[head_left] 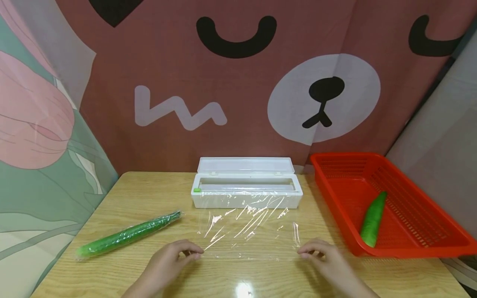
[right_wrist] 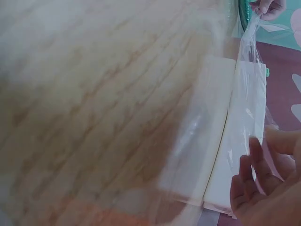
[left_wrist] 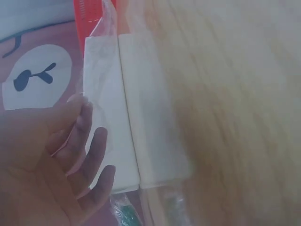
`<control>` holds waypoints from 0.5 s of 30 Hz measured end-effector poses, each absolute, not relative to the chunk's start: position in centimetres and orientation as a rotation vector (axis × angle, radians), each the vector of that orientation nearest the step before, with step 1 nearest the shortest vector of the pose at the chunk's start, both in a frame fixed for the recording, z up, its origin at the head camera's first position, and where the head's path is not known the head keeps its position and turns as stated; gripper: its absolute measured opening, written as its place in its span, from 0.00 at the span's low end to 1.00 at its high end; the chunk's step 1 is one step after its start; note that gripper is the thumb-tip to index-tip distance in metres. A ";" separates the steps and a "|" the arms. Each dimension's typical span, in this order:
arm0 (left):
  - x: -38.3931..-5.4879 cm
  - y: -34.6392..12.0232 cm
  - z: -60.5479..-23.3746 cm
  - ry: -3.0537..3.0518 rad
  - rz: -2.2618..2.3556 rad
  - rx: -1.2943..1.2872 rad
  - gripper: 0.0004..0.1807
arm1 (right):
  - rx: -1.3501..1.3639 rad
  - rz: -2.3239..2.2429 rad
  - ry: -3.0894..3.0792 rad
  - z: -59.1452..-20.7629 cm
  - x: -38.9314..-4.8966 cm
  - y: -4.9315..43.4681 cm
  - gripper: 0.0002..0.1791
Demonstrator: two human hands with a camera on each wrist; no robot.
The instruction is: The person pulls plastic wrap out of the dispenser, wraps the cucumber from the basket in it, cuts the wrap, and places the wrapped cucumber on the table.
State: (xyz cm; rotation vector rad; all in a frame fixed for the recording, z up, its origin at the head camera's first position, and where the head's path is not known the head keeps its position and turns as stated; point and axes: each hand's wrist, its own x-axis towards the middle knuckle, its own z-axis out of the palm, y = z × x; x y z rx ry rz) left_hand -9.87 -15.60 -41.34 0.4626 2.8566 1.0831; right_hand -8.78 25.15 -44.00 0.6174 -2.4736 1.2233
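Note:
A clear sheet of cling film (head_left: 249, 231) stretches toward me from a white film dispenser (head_left: 246, 201), whose lid (head_left: 246, 165) stands raised. At the sheet's near left corner, my left hand (head_left: 169, 263) pinches the film between thumb and fingertips. My right hand (head_left: 328, 260) pinches the near right corner in the same way. Both wrist views show the film running past the fingers of the left hand (left_wrist: 61, 160) and the right hand (right_wrist: 265, 179). To the left lies a cucumber (head_left: 128, 235) wrapped in clear film.
A red plastic basket (head_left: 335, 215) stands at the right, with an unwrapped cucumber (head_left: 374, 219) in it. A green slider (head_left: 197, 190) sits at the dispenser's left end. Behind the wooden table (head_left: 156, 188) hangs a printed cloth (head_left: 246, 91).

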 end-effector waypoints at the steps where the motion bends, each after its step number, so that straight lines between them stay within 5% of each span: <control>1: -10.0 -15.6 -41.4 2.859 1.067 0.458 0.03 | 0.615 1.207 -2.485 -44.0 -8.8 25.1 0.11; 15: -11.1 -15.6 -42.4 2.856 0.927 0.544 0.02 | 0.499 0.971 -2.760 -43.1 -9.2 24.6 0.06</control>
